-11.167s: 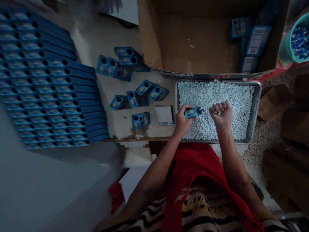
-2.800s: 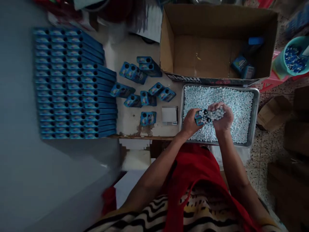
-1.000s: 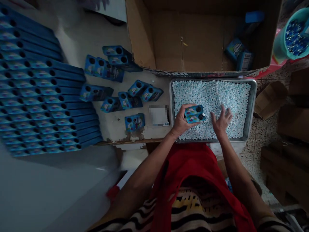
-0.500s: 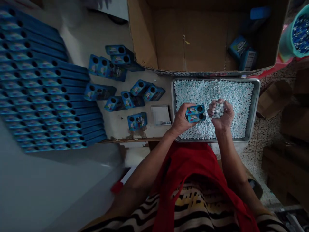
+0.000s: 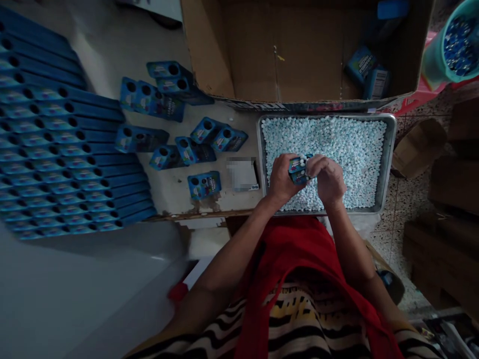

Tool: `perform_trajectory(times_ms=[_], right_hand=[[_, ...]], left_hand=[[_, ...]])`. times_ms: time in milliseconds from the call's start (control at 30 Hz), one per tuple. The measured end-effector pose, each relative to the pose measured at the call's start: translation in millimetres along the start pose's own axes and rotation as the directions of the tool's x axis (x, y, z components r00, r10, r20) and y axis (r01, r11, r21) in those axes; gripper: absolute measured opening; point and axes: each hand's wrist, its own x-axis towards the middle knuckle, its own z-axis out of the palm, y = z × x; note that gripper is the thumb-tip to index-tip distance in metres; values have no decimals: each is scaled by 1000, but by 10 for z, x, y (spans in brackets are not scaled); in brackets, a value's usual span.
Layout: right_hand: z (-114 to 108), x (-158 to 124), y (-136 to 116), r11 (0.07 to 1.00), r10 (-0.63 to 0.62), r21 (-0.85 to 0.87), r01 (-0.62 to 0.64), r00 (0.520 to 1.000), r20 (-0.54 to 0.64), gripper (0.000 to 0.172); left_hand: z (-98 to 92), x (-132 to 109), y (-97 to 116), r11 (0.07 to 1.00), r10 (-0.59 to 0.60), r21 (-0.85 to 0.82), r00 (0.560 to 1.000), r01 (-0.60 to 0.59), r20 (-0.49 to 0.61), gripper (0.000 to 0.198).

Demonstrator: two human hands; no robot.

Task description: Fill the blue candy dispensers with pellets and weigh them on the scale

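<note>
In the head view my left hand [image 5: 280, 180] is wrapped round two small blue candy boxes [image 5: 296, 175], held together over the tray. Their ends with the round holes face up. My right hand [image 5: 328, 180] is tipped over the boxes, its fingers curled against their tops. A few white candies [image 5: 303, 162] show on the box tops at my right fingertips; the rest of that handful is hidden by the fingers. Below both hands lies a metal tray [image 5: 389, 164] spread with many small white and pale blue candies [image 5: 352, 144].
Several loose blue boxes [image 5: 204, 185] stand on the table left of the tray, beside a tall stack of blue boxes [image 5: 75, 149]. A cardboard carton [image 5: 284, 65] with a few boxes inside sits behind the tray. A turquoise bucket [image 5: 430, 60] holds blue shiny pieces at the far right.
My right hand has turned from palm up with a handful of candies to tipped over the boxes, moving left to meet them. The whole view has shifted slightly.
</note>
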Motion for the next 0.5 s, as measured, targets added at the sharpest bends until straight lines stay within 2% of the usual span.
perform_trajectory(times_ms=[100, 200, 267, 300, 400, 500], right_hand=[[-125, -112, -70, 997, -24, -70, 21, 999, -40, 57], [-362, -173, -15, 967, -101, -253, 38, 965, -243, 47], [-524, -195, 102, 935, -66, -350, -59, 939, -337, 40], [-585, -206, 173, 922, -1, -365, -130, 941, -338, 41], [-649, -255, 364, 903, 201, -329, -276, 948, -245, 51], [-605, -301, 446, 894, 222, -345, -285, 952, -212, 51]], left_hand=[[214, -43, 4, 997, -30, -68, 999, 28, -22, 86], [478, -114, -36, 987, -45, -156, 999, 44, 1, 100], [593, -148, -99, 978, -27, -207, 1000, 26, -3, 109], [609, -156, -140, 974, -6, -227, 1000, 6, 3, 113], [467, -126, -272, 958, 74, -286, 987, -31, 140, 114], [192, -18, -357, 947, 116, -321, 937, -5, 328, 92]])
